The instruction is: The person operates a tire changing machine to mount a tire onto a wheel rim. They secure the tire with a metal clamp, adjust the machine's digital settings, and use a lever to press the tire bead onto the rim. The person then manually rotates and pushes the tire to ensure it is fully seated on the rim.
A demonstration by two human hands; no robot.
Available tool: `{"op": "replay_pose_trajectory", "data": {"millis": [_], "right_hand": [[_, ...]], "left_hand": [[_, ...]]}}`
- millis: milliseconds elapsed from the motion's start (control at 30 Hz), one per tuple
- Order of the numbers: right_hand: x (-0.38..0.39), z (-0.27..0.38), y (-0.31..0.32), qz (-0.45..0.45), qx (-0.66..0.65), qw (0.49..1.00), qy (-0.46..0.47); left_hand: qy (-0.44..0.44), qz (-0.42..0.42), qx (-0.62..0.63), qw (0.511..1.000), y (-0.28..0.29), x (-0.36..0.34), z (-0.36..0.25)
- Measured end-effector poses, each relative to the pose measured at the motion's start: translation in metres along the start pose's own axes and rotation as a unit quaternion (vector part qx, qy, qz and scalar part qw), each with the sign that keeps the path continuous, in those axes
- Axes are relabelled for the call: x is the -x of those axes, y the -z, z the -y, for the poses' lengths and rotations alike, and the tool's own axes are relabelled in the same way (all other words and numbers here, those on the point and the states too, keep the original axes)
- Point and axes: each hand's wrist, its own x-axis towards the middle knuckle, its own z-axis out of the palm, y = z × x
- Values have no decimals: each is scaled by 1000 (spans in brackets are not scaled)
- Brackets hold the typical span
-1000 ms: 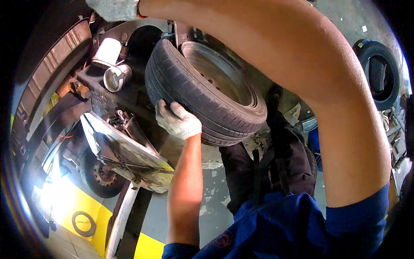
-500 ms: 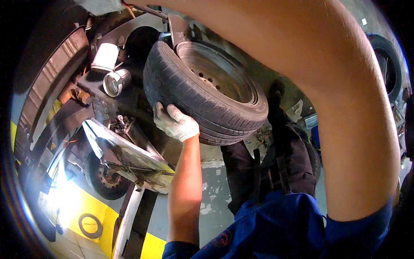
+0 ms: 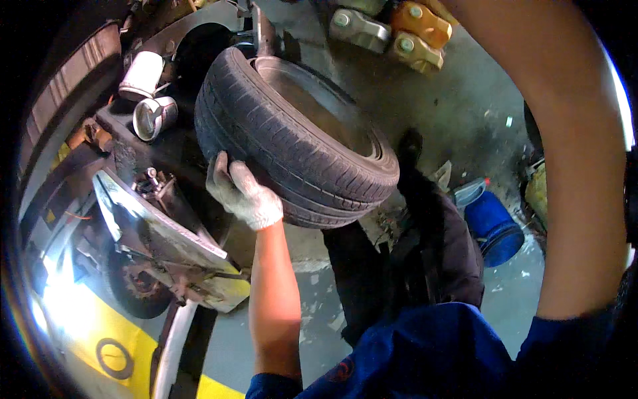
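A wheel with a black tire (image 3: 286, 153) on a steel rim (image 3: 299, 86) stands tilted in front of my legs, against the tire machine. My left hand (image 3: 244, 193), in a pale glove, is pressed on the tread at the tire's lower left side and supports it. The fingers are partly bent against the rubber. My bare right arm (image 3: 571, 133) reaches up along the right side and past the top edge, and that hand is out of view. A metal arm or plate (image 3: 263, 30) of the machine rises right behind the rim's far edge.
Left of the wheel, a white bucket (image 3: 141, 75) and a smaller open can (image 3: 155, 118) sit on the machine. Several oil jugs (image 3: 419, 23) stand on the floor at the top. A blue bucket (image 3: 495, 229) lies right of my legs. A bright lamp (image 3: 60, 269) glares lower left.
The whole view has shifted, bringing the jugs and blue bucket into sight. My right arm has swung outward to the right. My left hand stays on the tire, which tilts a little differently.
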Motion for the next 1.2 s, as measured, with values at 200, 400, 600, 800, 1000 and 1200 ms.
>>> {"op": "replay_pose_trajectory", "data": {"millis": [200, 400, 600, 800, 1000, 1200], "right_hand": [[225, -123, -37, 236, 6, 950, -204], [455, -150, -58, 472, -169, 766, -402], [505, -151, -48, 469, -107, 811, -334], [384, -37, -5, 463, -231, 758, -398], [292, 14, 5, 419, -181, 771, -443], [340, 42, -16, 137, 92, 948, -272]], "left_hand": [[38, 68, -26, 997, 38, 128, 39], [274, 105, 230, 928, 18, 278, 103], [159, 113, 222, 955, 15, 237, 75], [381, 105, 380, 836, 45, 89, -10], [405, 47, 236, 882, 6, -24, -11], [-255, 58, -277, 924, -22, 3, -60]]}}
